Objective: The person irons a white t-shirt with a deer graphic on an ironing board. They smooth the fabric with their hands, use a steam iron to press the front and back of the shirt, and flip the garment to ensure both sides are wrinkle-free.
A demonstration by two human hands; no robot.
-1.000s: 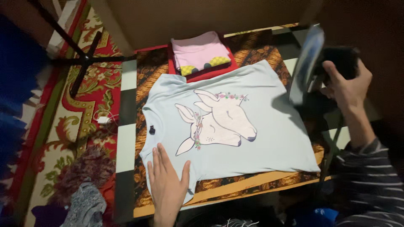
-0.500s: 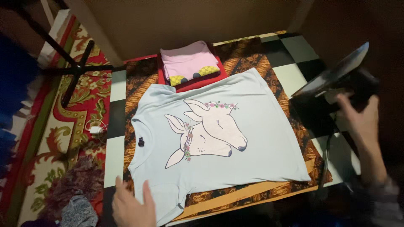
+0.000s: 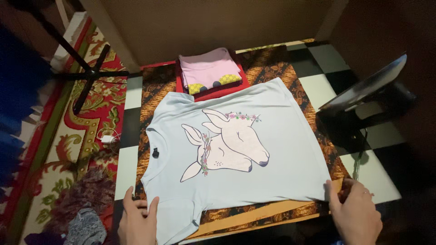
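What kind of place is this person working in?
Probably a home floor used for ironing: a pale blue deer-print T-shirt spread on brown batik cloth, an upended iron on checkered tiles, a red patterned carpet alongside.

Left grip point(image 3: 137, 222), right grip point(image 3: 356, 215): bare hands, no sleeves visible.

We see a folded pink shirt point(image 3: 206, 69) on a red cloth point(image 3: 217, 90) at the far end of the brown batik cloth point(image 3: 277, 68). An iron point(image 3: 368, 97) stands tilted on the checkered floor point(image 3: 318, 88), a black stand point(image 3: 86, 75) on the patterned rug point(image 3: 86, 131).
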